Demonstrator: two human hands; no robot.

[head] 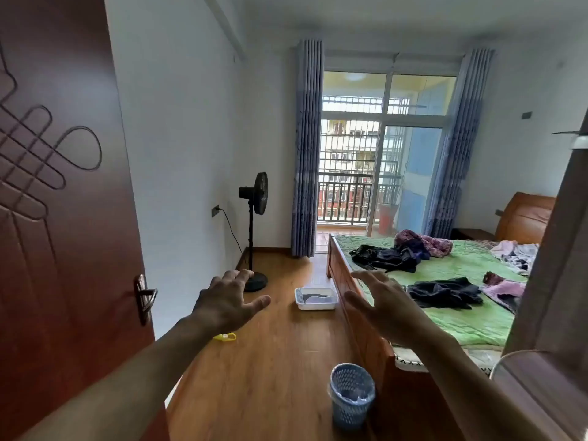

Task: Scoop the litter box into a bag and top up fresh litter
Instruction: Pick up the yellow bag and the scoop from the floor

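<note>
Standing in the doorway, I'm seeing both arms reaching out ahead, the left hand (227, 299) and right hand (386, 305) both spread wide with straight fingers, holding nothing at all. Nearest the camera a blue mesh wastebasket (351, 396) with a liner is sitting on the wooden floor (270, 361), probably handy for the bag part. Further in, the white litter box (316, 299) is resting on the floor just beside the bed frame (342, 272), well beyond both hands. I'm guessing it's stiff plastic but fairly heavy with litter shifting inside, so gripping the rim on two opposite sides and keeping it level is looking safest. I can't spot a scoop from here.
</note>
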